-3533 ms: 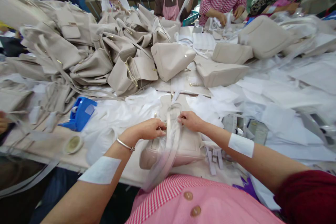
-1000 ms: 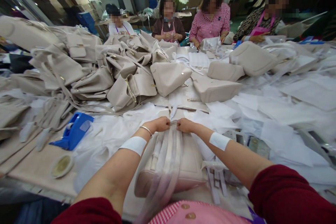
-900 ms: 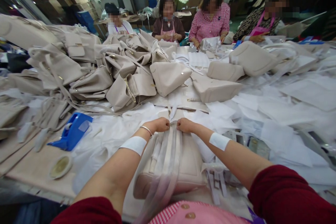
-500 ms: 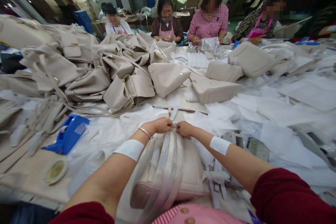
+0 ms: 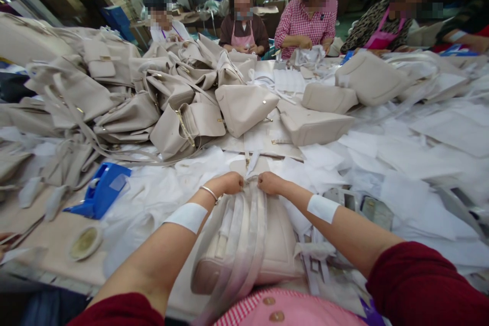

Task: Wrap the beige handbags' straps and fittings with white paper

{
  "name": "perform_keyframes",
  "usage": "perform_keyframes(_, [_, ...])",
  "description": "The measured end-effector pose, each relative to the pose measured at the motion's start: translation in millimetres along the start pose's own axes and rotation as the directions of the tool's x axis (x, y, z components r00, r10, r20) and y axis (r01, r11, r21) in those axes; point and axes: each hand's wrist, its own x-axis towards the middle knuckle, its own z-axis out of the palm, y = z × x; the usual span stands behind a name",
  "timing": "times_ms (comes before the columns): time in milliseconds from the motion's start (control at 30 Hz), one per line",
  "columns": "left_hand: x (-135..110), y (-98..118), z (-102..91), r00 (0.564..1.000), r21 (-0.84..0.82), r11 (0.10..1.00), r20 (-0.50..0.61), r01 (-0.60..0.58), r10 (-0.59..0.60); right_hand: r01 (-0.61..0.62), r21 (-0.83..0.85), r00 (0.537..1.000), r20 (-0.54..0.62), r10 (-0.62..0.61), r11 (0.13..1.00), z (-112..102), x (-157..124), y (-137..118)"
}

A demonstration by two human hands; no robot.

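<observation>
1. In the head view, we see a beige bag point(image 5: 280, 247) at the middle of the worktop's point(image 5: 46, 232) near edge, its plastic-wrapped straps point(image 5: 248, 229) running over it toward the pink apron point(image 5: 309, 311).
2. Our left hand point(image 5: 232, 182) and right hand point(image 5: 268, 183) are closed, fingertips by the straps' upper end — exactly what they pinch is too small to tell.
3. We judge the bag light and soft, apt to crease; the plastic looks slippery. Both lower sides seem the surest hold, fingers spread.
4. Left of the bag, a blue dispenser point(image 5: 100, 191) sits back from the near edge — a round roll point(image 5: 84, 243) lies closer to it.
</observation>
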Motion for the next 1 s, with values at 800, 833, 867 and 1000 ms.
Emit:
perform_keyframes(800, [7,-18,17.0,0.993,-0.120,0.986,0.010,0.114,-0.114,-0.003,0.004,0.999,0.045,0.003,1.000,-6,4,-6])
perform_keyframes(833, [8,-18,18.3,0.991,-0.102,0.986,0.022,0.133,-0.132,-0.006,0.001,0.999,0.051,0.006,1.000,-5,5,-6])
perform_keyframes(867, [10,-18,19.8,0.988,-0.082,0.985,0.034,0.152,-0.150,-0.008,-0.002,0.998,0.058,0.008,1.000,-3,5,-5])
perform_keyframes(1000, [18,-16,25.4,0.980,0.027,0.983,0.079,0.182,-0.184,-0.013,-0.025,0.998,0.057,0.014,1.000,5,6,-7])
